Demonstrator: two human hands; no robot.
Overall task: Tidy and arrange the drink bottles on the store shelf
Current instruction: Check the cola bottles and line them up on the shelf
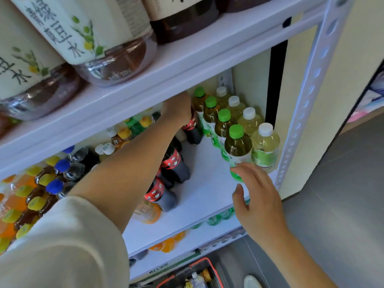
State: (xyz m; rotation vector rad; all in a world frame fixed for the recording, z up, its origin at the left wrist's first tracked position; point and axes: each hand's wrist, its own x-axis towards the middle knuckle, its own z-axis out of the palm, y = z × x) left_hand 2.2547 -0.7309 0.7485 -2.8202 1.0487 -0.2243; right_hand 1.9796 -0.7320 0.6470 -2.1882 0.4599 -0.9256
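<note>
My left hand reaches deep into the middle shelf and grips the top of a dark cola bottle with a red label. A row of similar cola bottles runs toward the front under my forearm. My right hand hovers with fingers spread at the shelf's front edge, just below the nearest green-capped tea bottle; its fingertips are close to that bottle's label. Green-capped bottles and white-capped pale bottles stand in two rows at the right.
Yellow-capped and blue-capped bottles crowd the shelf's left side. Large bottles with white labels stand on the shelf above. The white upright post bounds the right. A red-rimmed basket with items sits on the floor below.
</note>
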